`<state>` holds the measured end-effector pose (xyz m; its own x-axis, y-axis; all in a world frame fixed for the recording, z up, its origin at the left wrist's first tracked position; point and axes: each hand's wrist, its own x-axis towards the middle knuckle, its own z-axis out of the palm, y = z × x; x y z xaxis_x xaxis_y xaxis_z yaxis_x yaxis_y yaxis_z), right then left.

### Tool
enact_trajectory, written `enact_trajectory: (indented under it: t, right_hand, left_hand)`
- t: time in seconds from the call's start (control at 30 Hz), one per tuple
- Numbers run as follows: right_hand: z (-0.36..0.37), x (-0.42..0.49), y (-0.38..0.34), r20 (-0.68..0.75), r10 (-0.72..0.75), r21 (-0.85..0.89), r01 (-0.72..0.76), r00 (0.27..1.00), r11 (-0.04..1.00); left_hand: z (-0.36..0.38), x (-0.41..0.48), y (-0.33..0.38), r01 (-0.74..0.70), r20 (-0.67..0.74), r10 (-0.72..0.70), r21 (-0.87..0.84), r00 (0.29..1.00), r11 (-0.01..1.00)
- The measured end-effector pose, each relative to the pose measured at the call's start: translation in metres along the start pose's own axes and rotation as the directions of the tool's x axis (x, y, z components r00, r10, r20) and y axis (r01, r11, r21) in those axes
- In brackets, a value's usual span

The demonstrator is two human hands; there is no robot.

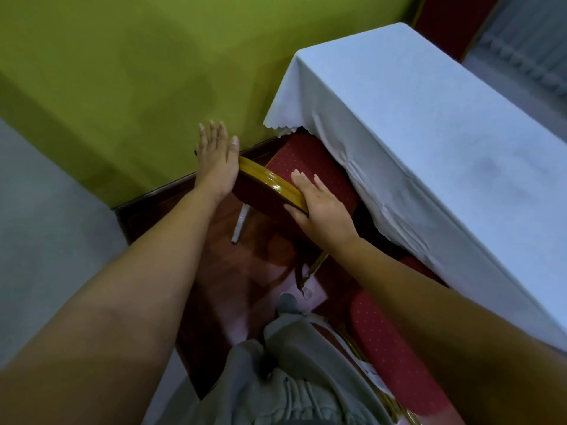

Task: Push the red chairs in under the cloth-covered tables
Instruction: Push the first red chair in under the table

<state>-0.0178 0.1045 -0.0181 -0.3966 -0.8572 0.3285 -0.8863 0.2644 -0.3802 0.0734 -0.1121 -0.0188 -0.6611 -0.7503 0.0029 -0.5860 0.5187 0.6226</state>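
Against the near long edge of the cloth-covered table [429, 133], close to its left corner, the red chair [310, 167] stands with the front of its seat already under the hanging white tablecloth [362, 154]. Its gold-framed backrest [270, 182] faces the person. The left hand [216, 161] lies flat and open against the left end of that top rail, fingers spread and pointing away, gripping nothing. The right hand [319, 207] rests on the right end of the rail, fingers extended over its top and thumb on the near side, a loose hold and not a closed fist.

Judging by the rigid lacquered frame and padded upholstery, the chair should handle as one stiff, moderately heavy piece that slides on the glossy red floor [221, 240]. The shiny rail may be slippery, so pressing with both palms at its two ends looks like the sensible hold, keeping the push straight. One pale chair leg [241, 223] shows below. The soft cloth could snag or bunch on the seat.

A second red chair [389, 351] stands lower right beside the same table edge. No containers are visible in this only view.
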Motion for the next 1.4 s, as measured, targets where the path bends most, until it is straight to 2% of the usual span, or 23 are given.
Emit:
enact_trajectory:
  t: [0.23,0.6,0.97,1.13,1.4]
  right_hand:
    - [0.011,0.006,-0.010,-0.010,0.053,-0.098,-0.054,0.999,0.994]
    - [0.008,0.037,0.036,-0.062,0.076,-0.240,-0.088,0.995,0.967]
    - [0.005,0.063,0.062,0.023,0.104,-0.239,-0.096,0.994,0.966]
    - [0.006,0.065,0.065,0.015,0.099,-0.209,-0.094,0.995,0.973]
    - [0.007,0.064,0.056,-0.003,0.167,-0.178,-0.165,0.986,0.970]
  left_hand:
    - [0.000,0.025,-0.001,-0.064,0.053,0.065,-0.035,0.996,0.997]
    - [0.022,0.080,0.021,-0.107,0.095,0.110,-0.032,0.989,0.994]
    - [0.028,0.114,0.024,-0.194,0.125,0.187,0.042,0.974,0.980]
    - [0.029,0.117,0.024,-0.226,0.099,0.222,0.035,0.970,0.973]
    - [0.015,0.131,0.012,-0.386,0.194,0.376,0.013,0.906,0.923]
